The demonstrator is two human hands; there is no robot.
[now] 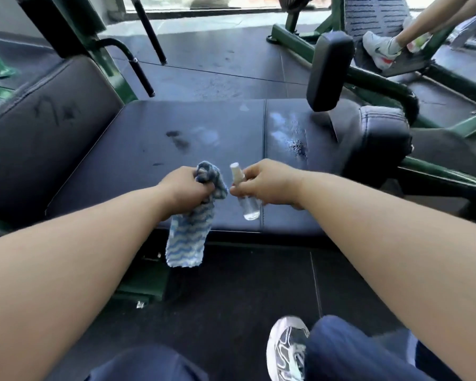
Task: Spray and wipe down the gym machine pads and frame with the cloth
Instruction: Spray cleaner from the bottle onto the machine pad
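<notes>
Head view. Clutching blue-white striped cloth [188,237] in left hand [186,188], fingers curled tight; loose end hanging past near edge of seat pad [154,149]. Gripping small clear spray bottle [249,206] in right hand [267,185], cap up, just beside cloth, over same pad. Wet spray patch [289,133] on pad's right section (close to black roller pad [330,72]). Green frame [445,176] beneath.

Seat pad [154,149]: dark, matt, leather-like cover, stitched seams, wet sheen just beside its centre seam. Cloth [188,235]: soft, nubby, blue-white woven fabric; spray bottle [249,206]: clear, glossy plastic. Frame [445,178] beside the pad: green painted metal, smooth.
</notes>
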